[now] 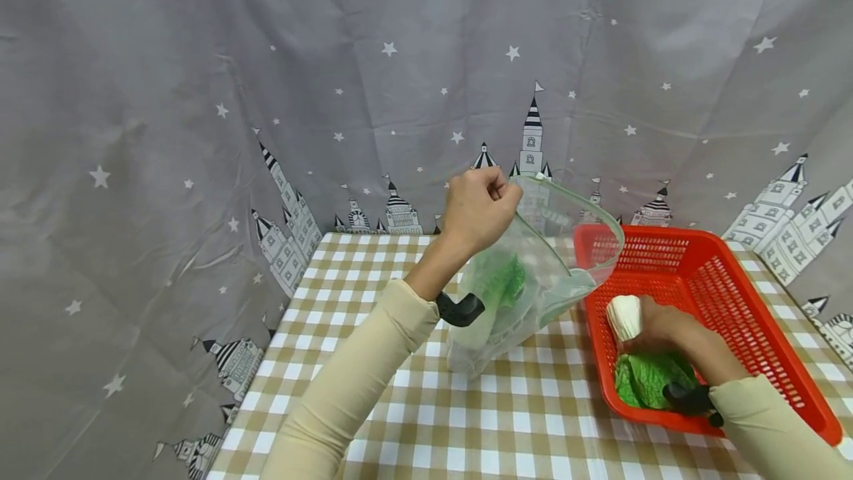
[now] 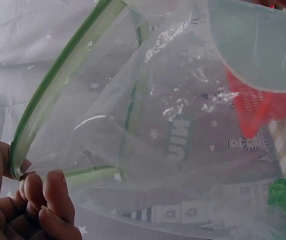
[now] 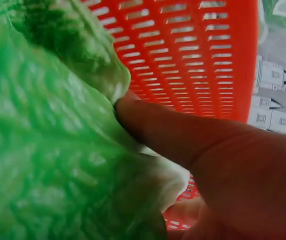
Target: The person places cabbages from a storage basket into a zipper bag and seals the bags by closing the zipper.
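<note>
My left hand (image 1: 481, 206) pinches the green-edged rim of a clear zip bag (image 1: 553, 280) and holds its mouth wide. In the left wrist view, thumb and fingers (image 2: 53, 192) close on the green zip strip (image 2: 53, 75) at one corner. Inside the bag, a leafy vegetable with a pale stalk (image 1: 501, 284) shows through the plastic. Over the red basket, my right hand (image 1: 669, 332) grips a head of Chinese cabbage (image 1: 649, 376), its white base toward the far side and its green leaves toward me. The right wrist view shows the thumb (image 3: 168, 127) pressed against the leaves (image 3: 48, 150).
The red slotted basket (image 1: 726, 295) stands at the table's right, close beside the bag. A brown-and-white checked cloth (image 1: 386, 391) covers the table. Behind it hangs a grey curtain (image 1: 400, 95) printed with stars and castles.
</note>
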Demonstrator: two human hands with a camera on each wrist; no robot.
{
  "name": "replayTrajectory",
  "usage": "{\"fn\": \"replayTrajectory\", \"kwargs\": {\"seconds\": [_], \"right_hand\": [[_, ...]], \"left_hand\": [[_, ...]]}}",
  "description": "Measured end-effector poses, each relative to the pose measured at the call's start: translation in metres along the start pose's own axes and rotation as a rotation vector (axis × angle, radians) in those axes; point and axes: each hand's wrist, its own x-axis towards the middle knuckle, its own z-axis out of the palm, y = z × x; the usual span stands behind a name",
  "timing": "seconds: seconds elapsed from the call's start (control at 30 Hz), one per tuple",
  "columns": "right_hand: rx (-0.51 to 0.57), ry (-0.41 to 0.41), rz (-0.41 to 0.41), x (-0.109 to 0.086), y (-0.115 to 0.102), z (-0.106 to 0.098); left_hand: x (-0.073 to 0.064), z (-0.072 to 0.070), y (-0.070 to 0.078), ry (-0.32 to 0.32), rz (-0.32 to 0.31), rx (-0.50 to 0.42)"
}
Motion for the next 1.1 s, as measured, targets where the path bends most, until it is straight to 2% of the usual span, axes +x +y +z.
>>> {"fn": "replayTrajectory", "kwargs": {"seconds": [0.13,0.27,0.33,0.47,0.57,0.7,0.87,0.97,1.1], "right_hand": [[-0.007,0.093,-0.091,-0.008,-0.002,-0.021],[-0.056,0.232,-0.141,-0.023,-0.009,-0.065],[-0.074,0.278,-0.134,-0.033,-0.015,-0.090],[-0.124,0.418,-0.127,-0.055,-0.035,-0.131],[-0.197,0.541,-0.161,-0.069,-0.057,-0.149],[-0.338,0.612,-0.254,-0.079,-0.092,-0.158],[-0.537,0.646,-0.459,-0.082,-0.128,-0.156],[-0.590,0.628,-0.556,-0.082,-0.139,-0.151],[-0.629,0.599,-0.597,-0.080,-0.148,-0.145]], "left_hand": [[0.000,0.000,-0.001,-0.008,0.014,0.003],[0.001,-0.001,-0.001,-0.012,0.017,0.010],[0.001,-0.001,0.000,-0.020,0.015,0.015],[0.000,0.001,0.001,-0.030,0.013,0.012],[0.000,0.003,0.002,-0.034,0.013,0.007],[0.000,0.003,0.002,-0.041,0.012,0.009],[0.000,0.003,0.004,-0.035,0.009,0.013],[0.000,0.004,0.005,-0.032,0.004,0.011],[0.000,0.006,0.006,-0.039,0.001,0.002]]}}
